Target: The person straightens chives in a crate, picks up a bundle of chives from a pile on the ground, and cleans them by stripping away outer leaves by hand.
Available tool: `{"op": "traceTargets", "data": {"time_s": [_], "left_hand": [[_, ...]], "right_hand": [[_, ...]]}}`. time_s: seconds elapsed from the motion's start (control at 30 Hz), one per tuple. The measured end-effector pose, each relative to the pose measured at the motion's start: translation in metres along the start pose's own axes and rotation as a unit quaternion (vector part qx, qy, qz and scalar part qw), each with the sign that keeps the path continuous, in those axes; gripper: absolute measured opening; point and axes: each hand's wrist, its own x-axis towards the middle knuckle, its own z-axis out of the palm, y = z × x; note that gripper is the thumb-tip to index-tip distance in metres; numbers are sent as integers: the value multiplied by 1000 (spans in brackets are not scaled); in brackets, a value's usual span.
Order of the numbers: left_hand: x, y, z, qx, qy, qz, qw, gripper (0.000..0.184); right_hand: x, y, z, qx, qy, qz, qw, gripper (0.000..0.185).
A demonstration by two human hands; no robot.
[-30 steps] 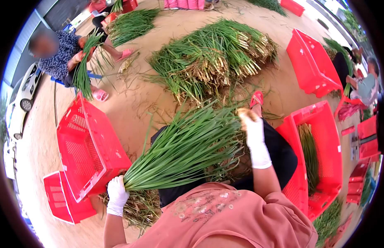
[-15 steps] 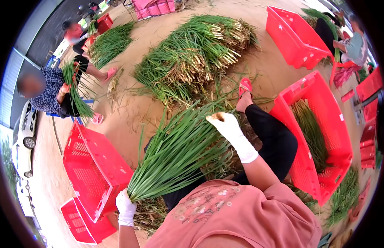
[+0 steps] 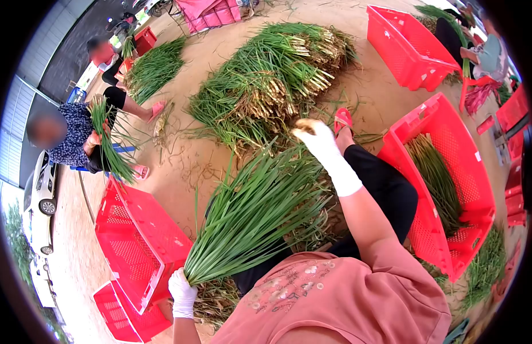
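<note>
My left hand point(image 3: 183, 288), in a white glove, is closed round the gathered end of a bunch of long green stalks point(image 3: 248, 223). The leaves fan out to the upper right, across my lap. My right hand point(image 3: 314, 136), gloved with dirty fingertips, is raised above the far side of the fan, near the root ends of a big heap of green stalks point(image 3: 277, 80). Its fingers are curled, and whatever they hold, if anything, is too small to make out.
Red crates point(image 3: 142, 241) stand at my left; another red crate point(image 3: 443, 178) holding stalks is at my right. Farther off is a third crate point(image 3: 409, 49). A person point(image 3: 74, 135) holding stalks sits at the left; other people sit farther back. Loose trimmings lie beside me.
My right hand has moved from the fan's far side up toward the heap. My left hand still grips the bunch. The whole view has shifted as the head turned.
</note>
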Motion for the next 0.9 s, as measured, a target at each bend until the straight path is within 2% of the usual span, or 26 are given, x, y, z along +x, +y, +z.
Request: {"op": "traceTargets", "data": {"time_s": [0.03, 0.1, 0.17, 0.2, 0.23, 0.3, 0.33, 0.37, 0.43, 0.5, 0.57, 0.63, 0.67, 0.7, 0.77, 0.83, 0.9], "left_hand": [[1, 0, 0, 1, 3, 3, 1000, 48], [0, 0, 2, 7, 12, 6, 1000, 48], [1, 2, 1, 3, -3, -2, 1000, 48], [0, 1, 3, 3, 2, 2, 1000, 48], [-1, 0, 5, 5, 3, 2, 1000, 48], [-2, -1, 6, 7, -2, -5, 1000, 50], [-4, 0, 6, 7, -4, -7, 1000, 53], [-6, 0, 7, 7, -8, -8, 1000, 53], [-10, -2, 11, 1, -14, -16, 1000, 56], [-13, -2, 13, 0, -21, -20, 1000, 58], [-18, -3, 18, -7, -7, -24, 1000, 59], [-21, -1, 21, -13, -9, -32, 999, 59], [-21, 1, 22, -18, -10, -41, 999, 59], [-21, 2, 21, -18, -11, -37, 999, 59], [-18, 6, 20, -34, -18, -58, 998, 59], [-15, 9, 19, -29, -2, -47, 998, 58], [-13, 9, 17, -24, 8, -42, 999, 56]], "right_hand": [[10, -3, 7, 0, -92, 52, 994, 46], [13, -18, 28, -95, -124, 99, 983, 45], [26, 4, 54, -88, -203, 122, 967, 51], [28, 9, 61, -116, -226, 86, 963, 47], [26, 18, 70, 10, -259, 56, 964, 43], [21, 14, 68, -73, -214, 59, 972, 36], [19, 12, 67, -260, -132, 22, 956, 35], [19, 14, 64, -435, -46, -15, 899, 34], [17, 43, 29, -367, 103, -78, 921, 40], [8, 47, -15, -194, 147, 62, 968, 42], [-11, 51, -53, -9, 174, 95, 980, 41], [-33, 51, -68, 97, 160, 150, 971, 32], [-50, 39, -59, 208, 146, 50, 966, 25], [-66, 25, -56, 176, 119, 74, 974, 16], [-80, 32, -43, 80, 57, -45, 994, 16], [-82, 33, -24, -53, 71, -137, 987, 18], [-78, 25, -13, -37, 40, -54, 997, 17]]}}
